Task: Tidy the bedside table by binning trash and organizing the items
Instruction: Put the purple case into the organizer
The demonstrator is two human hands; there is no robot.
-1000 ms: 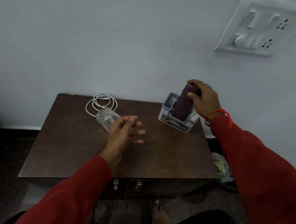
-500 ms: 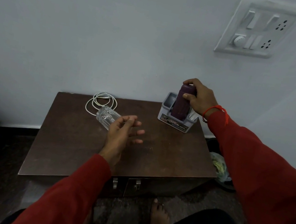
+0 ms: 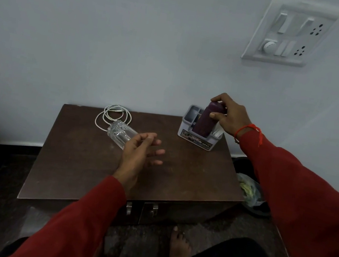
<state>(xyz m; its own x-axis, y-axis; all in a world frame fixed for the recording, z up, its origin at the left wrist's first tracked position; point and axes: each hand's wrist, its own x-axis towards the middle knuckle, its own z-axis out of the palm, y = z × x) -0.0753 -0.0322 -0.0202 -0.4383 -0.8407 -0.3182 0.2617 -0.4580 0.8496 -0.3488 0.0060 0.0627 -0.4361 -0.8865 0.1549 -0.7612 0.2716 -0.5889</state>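
Observation:
On the dark brown bedside table a grey plastic organizer stands at the back right. A dark purple case stands upright inside it, and my right hand grips its top. A clear glass lies on its side at the middle left. My left hand hovers beside the glass with fingers spread, holding nothing. A coiled white cable lies behind the glass near the wall.
A bin with a plastic bag of trash sits on the floor right of the table. A switchboard is on the wall above. My bare foot is on the floor by the table's front latches.
My right hand has pushed the purple case a little lower and more upright into the organizer. My left hand has stayed by the glass.

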